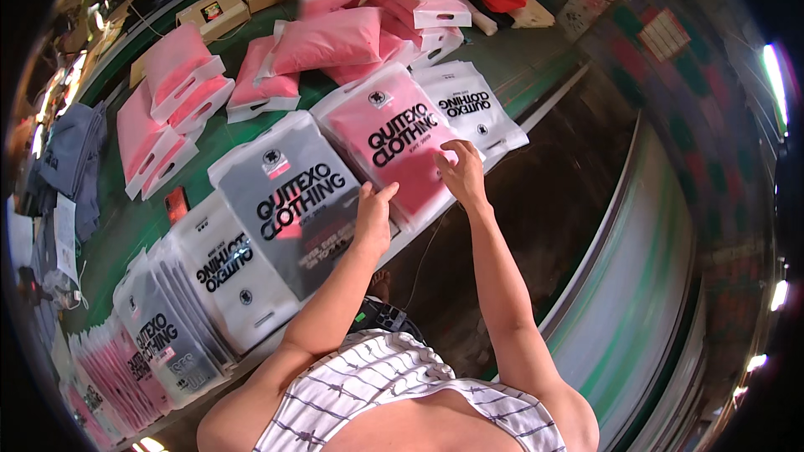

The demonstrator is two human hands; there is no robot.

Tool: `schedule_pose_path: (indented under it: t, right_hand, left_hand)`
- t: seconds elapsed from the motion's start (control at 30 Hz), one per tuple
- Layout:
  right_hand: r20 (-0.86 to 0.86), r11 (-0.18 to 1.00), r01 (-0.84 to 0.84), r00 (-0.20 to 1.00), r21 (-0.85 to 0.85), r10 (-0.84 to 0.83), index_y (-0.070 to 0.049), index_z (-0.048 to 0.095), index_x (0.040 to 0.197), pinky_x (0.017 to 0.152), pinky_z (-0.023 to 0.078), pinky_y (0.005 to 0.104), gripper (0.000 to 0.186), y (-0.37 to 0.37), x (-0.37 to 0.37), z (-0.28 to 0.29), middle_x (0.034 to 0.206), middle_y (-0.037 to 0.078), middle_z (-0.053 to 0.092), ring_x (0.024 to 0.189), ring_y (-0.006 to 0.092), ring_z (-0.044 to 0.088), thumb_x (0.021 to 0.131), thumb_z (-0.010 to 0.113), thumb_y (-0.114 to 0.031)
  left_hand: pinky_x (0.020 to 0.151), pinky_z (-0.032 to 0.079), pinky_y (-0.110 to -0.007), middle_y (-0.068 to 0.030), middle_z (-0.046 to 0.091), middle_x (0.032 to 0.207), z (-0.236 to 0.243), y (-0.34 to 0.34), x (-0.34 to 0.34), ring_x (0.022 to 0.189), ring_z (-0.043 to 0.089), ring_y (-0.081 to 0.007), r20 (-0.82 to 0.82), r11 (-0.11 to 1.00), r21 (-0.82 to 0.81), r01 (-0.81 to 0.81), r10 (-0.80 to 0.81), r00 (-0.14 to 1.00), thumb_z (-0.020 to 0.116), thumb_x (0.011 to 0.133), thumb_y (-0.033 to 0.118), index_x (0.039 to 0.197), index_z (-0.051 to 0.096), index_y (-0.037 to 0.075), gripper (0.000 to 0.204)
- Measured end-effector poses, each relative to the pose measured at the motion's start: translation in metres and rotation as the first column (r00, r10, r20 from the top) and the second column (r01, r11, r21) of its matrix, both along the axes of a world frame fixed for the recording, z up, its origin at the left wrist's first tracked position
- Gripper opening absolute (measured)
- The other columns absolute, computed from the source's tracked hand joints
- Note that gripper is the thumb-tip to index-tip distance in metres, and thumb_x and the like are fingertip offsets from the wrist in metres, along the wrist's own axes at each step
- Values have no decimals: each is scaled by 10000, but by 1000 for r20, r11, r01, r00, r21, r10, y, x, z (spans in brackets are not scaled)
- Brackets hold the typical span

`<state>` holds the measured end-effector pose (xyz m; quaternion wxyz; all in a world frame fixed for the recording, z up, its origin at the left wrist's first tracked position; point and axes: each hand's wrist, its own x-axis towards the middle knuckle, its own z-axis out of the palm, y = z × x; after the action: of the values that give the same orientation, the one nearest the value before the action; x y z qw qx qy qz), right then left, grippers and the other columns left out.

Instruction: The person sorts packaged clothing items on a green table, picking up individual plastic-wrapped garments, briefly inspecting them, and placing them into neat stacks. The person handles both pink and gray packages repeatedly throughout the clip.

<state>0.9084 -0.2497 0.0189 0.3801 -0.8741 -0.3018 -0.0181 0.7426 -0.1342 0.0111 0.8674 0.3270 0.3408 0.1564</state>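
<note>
A pink garment in a clear-fronted plastic bag (394, 130) with dark printing lies in front of me at the table's edge. At its right side my right hand (462, 174) has its fingers curled, thumb and fingertip close together on the plastic. My left hand (374, 219) is by the bag's lower left edge, thumb and index finger apart, the other fingers partly hidden. Left of it lies a grey garment in a similar bag (289, 192), partly behind my left forearm. White printed bags (473, 105) lie to the right of the pink one.
Pink filled bags with cut-out handles (327, 42) are heaped on the green table (219, 130). Leftward stand a white bag stack (239, 285), grey bags (159, 326) and a row of pink ones (117, 368). A red phone-like object (176, 204) and cardboard boxes (213, 12) lie beyond.
</note>
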Motion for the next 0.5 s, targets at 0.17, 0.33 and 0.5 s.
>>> schedule_pose_path:
  t: [0.17,0.33,0.5]
  right_hand:
    - [-16,985,-41,999,-167,39,-1,623,1306,1051,471,440,680,7,88,-41,1324,259,586,1215,384,596,818,796,-443]
    - [-653,952,-283,744,-118,140,129,414,1456,1096,436,413,1045,17,145,-66,1424,288,544,1284,348,577,812,763,-616]
    - [-827,940,-294,475,172,300,45,365,1509,1059,473,381,803,32,170,-93,1334,190,620,1179,256,620,930,737,-367]
  left_hand:
    - [1067,431,-400,-197,494,1390,-69,13,52,1265,509,-250,-141,993,33,-114,118,983,714,941,210,1405,315,-74,674]
    - [1016,466,-417,-126,622,1297,-82,14,66,1163,583,-220,-213,971,-81,-225,204,956,745,929,387,1342,583,-28,607]
    - [979,502,-407,-131,655,1242,-77,15,72,1122,620,-230,-214,948,-133,-290,258,942,769,902,416,1301,615,-9,603]
